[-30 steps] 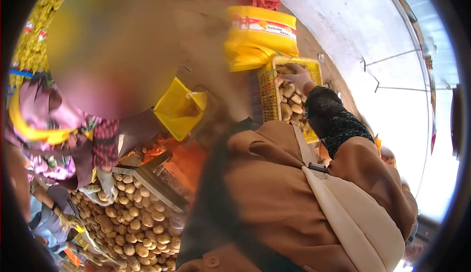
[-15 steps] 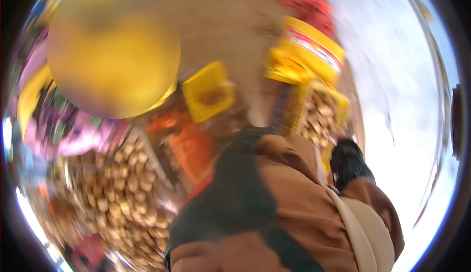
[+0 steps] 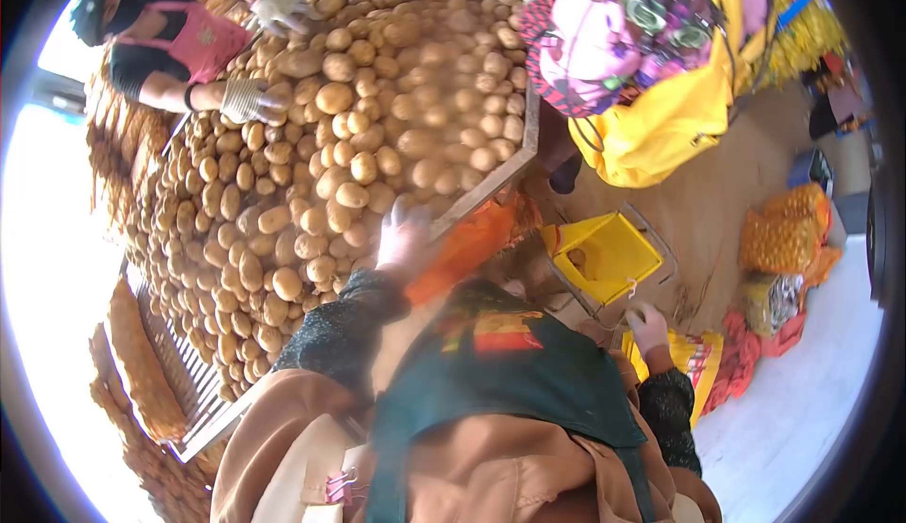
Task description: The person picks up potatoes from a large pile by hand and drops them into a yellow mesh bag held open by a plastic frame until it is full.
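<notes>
A heap of potatoes [image 3: 250, 273] covers a large sorting table. My left hand [image 3: 406, 235], in a pale glove, reaches over the table's near edge and touches the potatoes there, fingers stretched out. At my right side, my right hand [image 3: 648, 327], also gloved, hangs beside a yellow plastic bag [image 3: 703, 358], with fingers loosely apart and nothing visible in them. A yellow square bin [image 3: 613, 263] in a metal frame stands on the floor just beyond that hand. I wear a dark green apron [image 3: 510, 372].
Across the potatoes, a person in a pink apron [image 3: 209, 46] has both gloved hands on the heap. Another person in a yellow garment [image 3: 651, 141] is at the table's right end. An orange sack [image 3: 462, 244] hangs by the edge. A filled net bag [image 3: 785, 230] stands right.
My view has swung left, bringing the potato table and my left hand into sight. The right hand was beside an open yellow bag of potatoes and is now nearer the yellow bin.
</notes>
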Demonstrator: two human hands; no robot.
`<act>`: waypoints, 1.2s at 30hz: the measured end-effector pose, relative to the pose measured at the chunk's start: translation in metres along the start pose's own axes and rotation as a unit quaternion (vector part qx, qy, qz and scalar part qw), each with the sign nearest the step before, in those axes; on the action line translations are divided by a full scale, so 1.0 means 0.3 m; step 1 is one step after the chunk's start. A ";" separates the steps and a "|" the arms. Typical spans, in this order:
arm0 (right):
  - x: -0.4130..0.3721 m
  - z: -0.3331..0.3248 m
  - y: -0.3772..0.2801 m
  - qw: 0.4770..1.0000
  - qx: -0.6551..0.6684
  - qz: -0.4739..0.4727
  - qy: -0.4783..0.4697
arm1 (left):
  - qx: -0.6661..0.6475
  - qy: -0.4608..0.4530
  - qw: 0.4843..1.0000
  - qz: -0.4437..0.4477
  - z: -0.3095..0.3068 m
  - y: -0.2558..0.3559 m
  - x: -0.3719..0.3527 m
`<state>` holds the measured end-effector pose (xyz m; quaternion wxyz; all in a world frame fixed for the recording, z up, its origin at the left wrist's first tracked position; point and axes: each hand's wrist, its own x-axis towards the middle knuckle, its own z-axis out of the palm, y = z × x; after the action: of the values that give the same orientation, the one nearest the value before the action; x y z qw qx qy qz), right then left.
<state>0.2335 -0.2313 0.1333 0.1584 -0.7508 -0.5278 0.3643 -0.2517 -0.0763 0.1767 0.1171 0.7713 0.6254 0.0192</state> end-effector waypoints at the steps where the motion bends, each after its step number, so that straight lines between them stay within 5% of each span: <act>1: 0.076 -0.001 -0.105 0.999 -0.007 -0.041 -0.033 | -0.005 -0.001 1.000 0.001 -0.012 0.002 -0.003; 9: 0.427 0.344 -0.956 0.932 0.074 -0.289 -0.206 | -0.075 0.044 0.996 0.028 0.043 -0.086 -0.019; 12: 0.443 0.444 -1.202 0.916 0.032 -0.324 -0.236 | -0.146 0.244 0.957 0.054 -0.022 -0.145 -0.044; 13: 0.500 0.534 -1.193 0.881 0.034 -0.427 -0.202 | -0.185 0.298 0.935 0.051 -0.074 -0.160 -0.048; 15: 0.493 0.579 -1.316 0.866 -0.011 -0.455 -0.208 | -0.186 0.253 0.948 -0.040 -0.290 -0.198 -0.079; 19: 0.524 0.702 -1.522 0.751 -0.156 -0.634 -0.094 | -0.131 0.272 0.949 -0.096 -0.324 -0.438 -0.054; 24: 0.573 0.914 -1.595 0.743 -0.336 -0.577 -0.051 | -0.083 0.005 0.995 -0.064 -0.358 -0.568 0.030; 27: 0.582 0.871 -1.597 0.735 -0.348 -0.579 -0.057 | -0.106 -0.046 0.989 -0.092 -0.387 -0.580 0.056; 31: 0.555 0.768 -1.554 0.878 0.016 -0.476 -0.052 | -0.104 -0.062 0.988 -0.099 -0.320 -0.632 0.086; 32: 0.539 0.748 -1.542 0.920 0.172 -0.318 -0.154 | -0.118 -0.082 0.987 -0.075 -0.317 -0.649 0.092; 34: 0.575 0.738 -1.505 0.804 0.482 -0.142 -0.317 | -0.103 -0.106 0.987 -0.061 -0.354 -0.641 0.104; 35: 0.591 0.728 -1.491 0.699 0.596 -0.051 -0.391 | -0.095 -0.116 0.987 -0.057 -0.365 -0.644 0.110; 36: 0.592 0.726 -1.500 0.664 0.630 -0.019 -0.403 | -0.111 -0.114 0.985 -0.070 -0.355 -0.651 0.118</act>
<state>-0.1952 0.0747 0.1970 0.3722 -0.2417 -0.1993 0.8737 -0.4502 0.0118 0.2360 0.2735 0.7052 0.6541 -0.0080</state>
